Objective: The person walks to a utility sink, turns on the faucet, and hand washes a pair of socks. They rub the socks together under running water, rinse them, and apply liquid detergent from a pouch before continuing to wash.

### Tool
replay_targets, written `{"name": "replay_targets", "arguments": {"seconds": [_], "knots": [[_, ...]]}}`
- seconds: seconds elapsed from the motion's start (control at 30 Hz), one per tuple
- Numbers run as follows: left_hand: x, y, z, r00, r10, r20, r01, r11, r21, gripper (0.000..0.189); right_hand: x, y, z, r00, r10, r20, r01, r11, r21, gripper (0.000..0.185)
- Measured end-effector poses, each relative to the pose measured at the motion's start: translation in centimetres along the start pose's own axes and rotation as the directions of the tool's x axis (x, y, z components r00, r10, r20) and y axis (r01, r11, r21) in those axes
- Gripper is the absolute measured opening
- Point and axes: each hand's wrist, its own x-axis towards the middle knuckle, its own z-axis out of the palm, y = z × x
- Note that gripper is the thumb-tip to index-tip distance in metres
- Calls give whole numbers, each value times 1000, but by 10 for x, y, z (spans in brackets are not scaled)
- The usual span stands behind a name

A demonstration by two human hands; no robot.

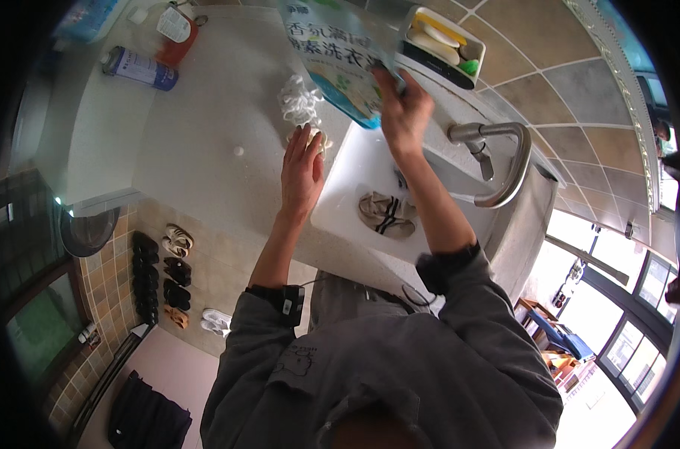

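Note:
My right hand (405, 106) grips the edge of a laundry detergent pouch (340, 56), which hangs over the counter and the back left of the sink. My left hand (303, 171) rests palm down, fingers extended, on a pale item at the sink's left edge; what lies under the fingers is partly hidden. Crumpled white cords (299, 101), perhaps shoelaces, lie on the counter just beyond my left fingertips. A beige cloth item with dark stripes (387, 214) sits in the white sink (340, 196), below my right forearm.
A curved metal faucet (519, 163) stands at the sink's right. Behind it is a soap tray (438, 70) with bars and a green piece. A blue bottle (141, 68) lies at the counter's back left beside a jug of red liquid (177, 50). Shoes (177, 241) line the floor.

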Motion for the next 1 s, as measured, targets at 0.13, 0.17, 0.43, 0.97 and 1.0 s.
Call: {"name": "replay_targets", "arguments": {"seconds": [0.13,0.17,0.43,0.97,1.0], "knots": [[-28,30,2,961,-230,154,277,786,-553,46,-58,-19,-89,1000,-18,-26,21,993,115,12],[-37,40,5,928,-271,256,372,626,-685,48,-70,-22,-115,1000,-14,-9,14,1000,-11,12],[-113,164,55,720,-235,653,688,370,-624,33,-148,-30,-256,969,2,246,97,915,-391,22],[-181,253,163,527,-33,849,600,-693,-399,35,-168,16,-301,758,-73,648,493,715,-496,30],[-180,256,162,514,-27,858,601,-702,-382,35,-168,16,-300,751,-66,657,500,707,-501,31]]}}
